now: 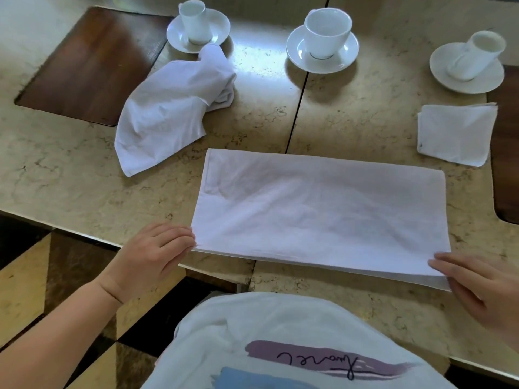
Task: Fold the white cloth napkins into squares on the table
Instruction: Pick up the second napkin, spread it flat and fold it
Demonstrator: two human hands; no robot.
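A white napkin [323,211], folded in half into a long rectangle, lies flat on the marble table [70,178] right in front of me. My left hand [151,256] pinches its near left corner. My right hand [477,282] holds its near right corner, thumb on top of the layers. A crumpled white napkin [171,108] lies at the back left. One napkin folded into a square [456,133] rests at the right.
Three white cups on saucers stand along the back: left [196,23], middle [323,37], right [471,60]. Dark wooden placemats lie at the far left [84,66] and right edge [505,164]. The table's near edge runs under my left hand.
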